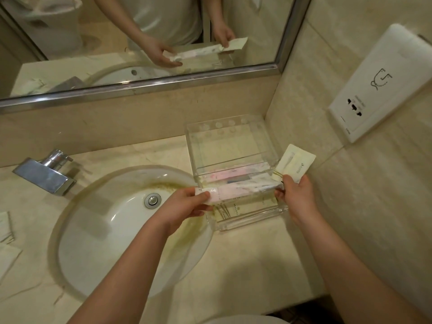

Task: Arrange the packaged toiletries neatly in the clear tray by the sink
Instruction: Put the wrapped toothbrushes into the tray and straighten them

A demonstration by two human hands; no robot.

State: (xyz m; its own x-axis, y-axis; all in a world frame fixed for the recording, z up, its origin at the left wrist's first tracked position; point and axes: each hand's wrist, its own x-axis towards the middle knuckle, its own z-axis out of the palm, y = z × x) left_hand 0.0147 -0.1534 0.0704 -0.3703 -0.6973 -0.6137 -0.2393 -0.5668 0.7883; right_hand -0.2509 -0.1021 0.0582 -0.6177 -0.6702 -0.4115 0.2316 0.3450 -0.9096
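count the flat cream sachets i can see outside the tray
3: one sachet in the right hand at, two at the counter's left edge and. More may lie out of frame.

your beige marble table (245,260) carries the clear tray (236,146) in the back right corner by the wall, a round sink (105,230) set into it with a chrome faucet (44,174) behind, and pale packets (7,235) at the left edge.
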